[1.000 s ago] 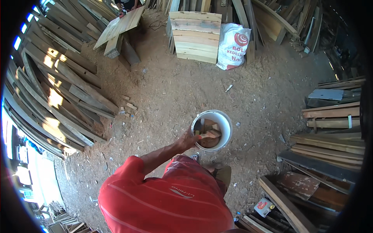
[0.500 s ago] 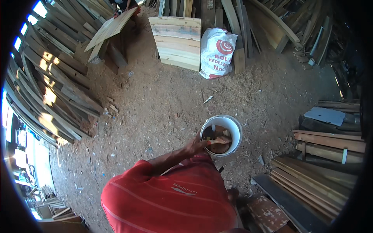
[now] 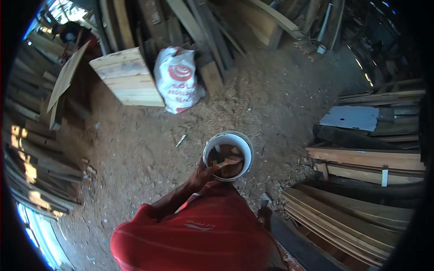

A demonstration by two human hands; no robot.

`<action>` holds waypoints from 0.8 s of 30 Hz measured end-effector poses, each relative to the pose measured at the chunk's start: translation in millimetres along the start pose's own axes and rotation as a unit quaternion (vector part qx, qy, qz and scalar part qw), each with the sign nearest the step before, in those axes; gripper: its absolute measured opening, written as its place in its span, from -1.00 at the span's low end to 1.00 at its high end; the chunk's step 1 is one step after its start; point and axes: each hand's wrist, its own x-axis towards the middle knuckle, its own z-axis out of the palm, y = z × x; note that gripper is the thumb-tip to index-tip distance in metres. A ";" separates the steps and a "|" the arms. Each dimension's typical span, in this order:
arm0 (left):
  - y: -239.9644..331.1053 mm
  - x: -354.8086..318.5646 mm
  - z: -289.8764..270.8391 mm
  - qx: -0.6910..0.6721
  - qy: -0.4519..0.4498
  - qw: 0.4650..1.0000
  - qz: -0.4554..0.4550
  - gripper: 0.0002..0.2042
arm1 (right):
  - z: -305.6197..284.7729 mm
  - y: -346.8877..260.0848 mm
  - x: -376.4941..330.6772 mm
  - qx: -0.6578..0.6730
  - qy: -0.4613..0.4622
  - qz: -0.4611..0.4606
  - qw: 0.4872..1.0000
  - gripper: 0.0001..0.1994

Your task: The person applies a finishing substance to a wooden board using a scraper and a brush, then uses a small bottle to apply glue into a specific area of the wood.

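Observation:
A white bucket [image 3: 247, 147] is in front of my red-shirted body. My left hand [image 3: 199, 176] is closed at its near-left rim, with the thumb over the inner side. Inside lies a brush [image 3: 233, 160] with brown bristles and an orange-brown handle, whose end meets my thumb. Dark brown contents and some pale bits show around the brush. My right hand [image 3: 265, 214] hangs low at my right side, dark and partly hidden by my shirt; whether its fingers hold anything is unclear. A small grey piece [image 3: 266, 197] shows just beyond it.
Stacked planks [image 3: 334, 212] lie close on my right, with a white panel [image 3: 350, 117] farther back. A white sack [image 3: 177, 81] and a pale wooden panel [image 3: 129, 77] lean against upright boards ahead. Another person [image 3: 70, 34] is at the far left. Shavings cover the dirt floor [image 3: 149, 149].
The view has turned right, so the sack, panel and planks sit farther left in the picture. The bucket stays by my left hand, with the brush in it.

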 end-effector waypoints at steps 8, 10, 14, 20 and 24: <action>62.6 258.0 145.4 -0.018 -0.091 0.990 -0.108 -0.42 | -44.3 52.5 73.0 0.301 -0.090 0.287 0.905 -0.76; 60.8 326.0 177.6 -0.004 -0.092 0.985 -0.143 -0.46 | -50.6 73.9 118.5 0.324 -0.097 0.308 0.889 -0.73; 39.7 436.1 236.5 0.003 -0.098 0.988 -0.120 -0.48 | -58.3 132.2 213.7 0.332 -0.118 0.302 0.886 -0.64; 44.8 568.4 301.5 0.002 -0.053 0.988 -0.142 -0.42 | -118.4 282.0 426.6 0.165 -0.078 0.108 0.977 -0.47; 61.0 656.5 368.3 -0.021 -0.052 0.988 -0.142 -0.42 | -223.9 440.3 617.7 0.246 0.159 0.206 0.934 -0.69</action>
